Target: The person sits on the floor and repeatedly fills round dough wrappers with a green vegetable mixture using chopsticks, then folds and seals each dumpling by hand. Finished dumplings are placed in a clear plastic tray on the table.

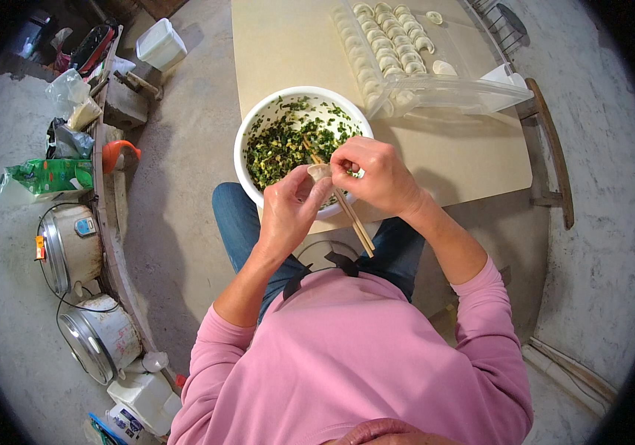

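Note:
Above the near side of a white bowl (246,186), a pale dumpling (318,172) is pinched between the fingers of my left hand (293,201). My right hand (376,173) has its fingers curled at the dumpling's right edge. Chopped green filling (278,147) with small yellow bits spreads over the bowl's inside. A pair of wooden chopsticks (353,219) leans in the bowl, tips in the filling, thick ends out over the near rim. They pass beneath my hands, and their middle is partly hidden.
Beyond the bowl on the table (281,44), a clear plastic box (434,92) holds rows of folded dumplings (387,41). A wooden chair part (551,150) stands by the table's right edge. At left, a low shelf carries rice cookers (72,245), bags and a green package (53,177).

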Available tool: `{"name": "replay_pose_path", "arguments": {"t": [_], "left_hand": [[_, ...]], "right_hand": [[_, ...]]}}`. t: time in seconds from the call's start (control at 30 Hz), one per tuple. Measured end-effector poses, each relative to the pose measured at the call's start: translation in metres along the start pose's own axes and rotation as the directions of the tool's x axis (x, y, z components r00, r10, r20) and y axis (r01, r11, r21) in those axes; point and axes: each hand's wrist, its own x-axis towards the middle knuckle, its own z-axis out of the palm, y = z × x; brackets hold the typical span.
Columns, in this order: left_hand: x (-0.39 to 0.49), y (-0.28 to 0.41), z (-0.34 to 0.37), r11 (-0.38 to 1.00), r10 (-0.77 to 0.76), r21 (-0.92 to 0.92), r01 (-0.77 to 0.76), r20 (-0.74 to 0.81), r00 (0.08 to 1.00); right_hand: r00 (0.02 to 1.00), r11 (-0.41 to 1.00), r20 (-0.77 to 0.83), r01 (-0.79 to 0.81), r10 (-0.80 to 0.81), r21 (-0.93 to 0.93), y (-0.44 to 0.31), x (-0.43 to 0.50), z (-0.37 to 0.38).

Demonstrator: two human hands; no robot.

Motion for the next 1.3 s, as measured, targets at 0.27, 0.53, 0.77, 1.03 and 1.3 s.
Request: {"name": "replay_pose_path", "arguments": {"t": [0.27,0.53,0.77,1.03,1.3], "left_hand": [[0.000,-0.009,0.003,0.996,0.015,-0.090,-0.016,-0.016,1.000],[0.001,-0.007,0.001,0.999,0.003,-0.048,-0.002,0.021,1.000],[0.003,-0.011,0.000,0.955,-0.064,-0.282,0.093,0.110,0.992],[0.003,-0.007,-0.005,0.920,-0.124,-0.353,0.169,0.147,0.981],[0.001,-0.006,-0.007,0.915,-0.121,-0.373,0.151,0.102,0.987]], "right_hand": [[0.999,0.997,-0.037,0.037,-0.035,0.066,0.004,0.001,-0.001],[1.000,1.000,-0.007,0.007,-0.007,0.011,0.001,0.001,0.000],[0.940,0.903,-0.014,-0.324,0.341,0.283,-0.005,-0.006,0.002],[0.886,0.761,0.020,-0.409,0.463,0.504,0.004,-0.007,-0.001],[0.978,0.990,-0.179,-0.088,0.108,0.115,0.017,-0.003,0.002]]}}
